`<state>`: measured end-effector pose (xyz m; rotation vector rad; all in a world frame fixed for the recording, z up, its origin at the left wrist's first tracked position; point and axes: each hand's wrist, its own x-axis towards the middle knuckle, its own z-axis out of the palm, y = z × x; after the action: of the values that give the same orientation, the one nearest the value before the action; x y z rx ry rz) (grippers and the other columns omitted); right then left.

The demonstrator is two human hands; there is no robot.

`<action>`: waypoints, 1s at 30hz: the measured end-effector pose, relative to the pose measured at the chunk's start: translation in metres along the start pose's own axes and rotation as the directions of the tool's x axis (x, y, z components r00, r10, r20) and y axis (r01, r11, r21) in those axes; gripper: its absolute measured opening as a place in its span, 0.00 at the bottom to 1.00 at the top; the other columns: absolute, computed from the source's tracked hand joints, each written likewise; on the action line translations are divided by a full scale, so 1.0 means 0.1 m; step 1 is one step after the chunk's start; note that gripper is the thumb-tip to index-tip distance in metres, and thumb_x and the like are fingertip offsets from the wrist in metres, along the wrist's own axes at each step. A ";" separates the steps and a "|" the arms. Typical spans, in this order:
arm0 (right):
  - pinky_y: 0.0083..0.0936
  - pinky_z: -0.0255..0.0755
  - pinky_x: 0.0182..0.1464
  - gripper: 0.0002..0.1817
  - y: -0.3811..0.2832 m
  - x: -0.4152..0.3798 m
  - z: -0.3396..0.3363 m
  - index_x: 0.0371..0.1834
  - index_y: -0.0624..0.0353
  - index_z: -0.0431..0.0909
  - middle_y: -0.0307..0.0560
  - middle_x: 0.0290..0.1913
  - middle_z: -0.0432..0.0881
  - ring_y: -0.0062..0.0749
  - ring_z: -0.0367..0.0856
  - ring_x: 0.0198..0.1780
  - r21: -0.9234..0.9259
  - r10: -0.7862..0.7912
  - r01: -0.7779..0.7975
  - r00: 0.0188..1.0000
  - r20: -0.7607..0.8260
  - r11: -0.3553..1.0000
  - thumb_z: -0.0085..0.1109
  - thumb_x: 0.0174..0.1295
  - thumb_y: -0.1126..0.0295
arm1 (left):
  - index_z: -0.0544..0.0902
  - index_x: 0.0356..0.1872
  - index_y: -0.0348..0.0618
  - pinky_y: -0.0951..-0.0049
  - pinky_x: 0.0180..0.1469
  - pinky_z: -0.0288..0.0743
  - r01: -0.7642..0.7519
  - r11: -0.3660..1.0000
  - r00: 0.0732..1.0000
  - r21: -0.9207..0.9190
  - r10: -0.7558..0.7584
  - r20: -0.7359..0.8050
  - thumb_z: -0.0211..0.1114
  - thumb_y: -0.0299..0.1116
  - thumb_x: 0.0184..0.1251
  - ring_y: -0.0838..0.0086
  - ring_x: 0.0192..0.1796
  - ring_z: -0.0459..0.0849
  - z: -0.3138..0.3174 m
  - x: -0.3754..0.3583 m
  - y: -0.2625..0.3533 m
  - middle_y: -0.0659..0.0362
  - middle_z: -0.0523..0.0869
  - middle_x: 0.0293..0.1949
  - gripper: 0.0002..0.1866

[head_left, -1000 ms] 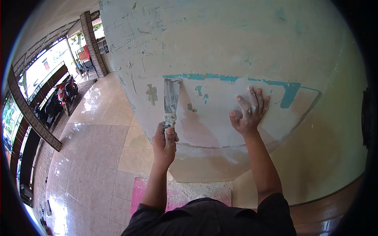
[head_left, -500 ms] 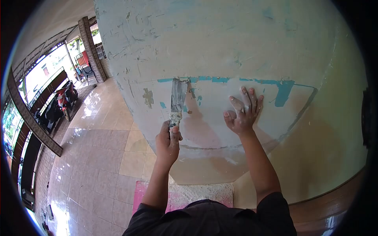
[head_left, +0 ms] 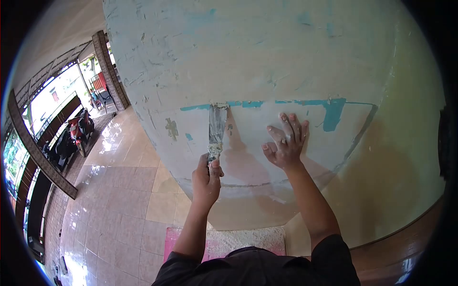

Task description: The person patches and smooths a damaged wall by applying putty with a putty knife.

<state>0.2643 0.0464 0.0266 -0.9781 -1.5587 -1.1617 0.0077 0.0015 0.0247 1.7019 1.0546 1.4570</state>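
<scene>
My left hand (head_left: 207,178) is wrapped round the handle of a putty knife (head_left: 218,125), whose grey blade points up and lies against the wall (head_left: 238,62). The blade's top edge meets a blue strip (head_left: 296,102) with whitish paste along it. To the right, my right hand (head_left: 287,143) rests on the wall with its fingers spread and holds nothing; its fingertips are smeared white. A blue patch (head_left: 333,115) shows to the right of that hand. A curved grey line runs below both hands.
A pink board (head_left: 171,238) covered with whitish crumbs lies at the wall's foot. Glossy floor tiles (head_left: 114,190) stretch to the left. Beyond a tiled pillar (head_left: 110,71) and beam stand a red motorcycle (head_left: 78,131) and a gate. Brown flooring (head_left: 396,243) shows at lower right.
The view has shifted a little. The putty knife has moved slightly right along the wall, and blue spots beside the blade are now covered with white. My right hand remains spread on the wall.
</scene>
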 end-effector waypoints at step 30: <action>0.64 0.31 0.74 0.26 0.95 -0.46 -0.46 0.65 0.43 0.68 0.53 0.72 0.62 0.54 0.51 0.77 -0.133 0.143 -0.147 0.989 -0.045 0.980 0.44 0.69 0.45 | 0.72 0.52 0.33 0.79 0.24 0.74 0.087 0.973 0.994 -0.215 -0.072 0.079 0.48 0.49 0.77 0.80 0.23 0.78 0.78 -0.11 0.21 0.59 0.78 0.24 0.24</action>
<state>0.3749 0.0209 0.0100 -1.1358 -1.3704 -1.1873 0.0872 -0.0163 0.0244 1.5271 0.8798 1.3961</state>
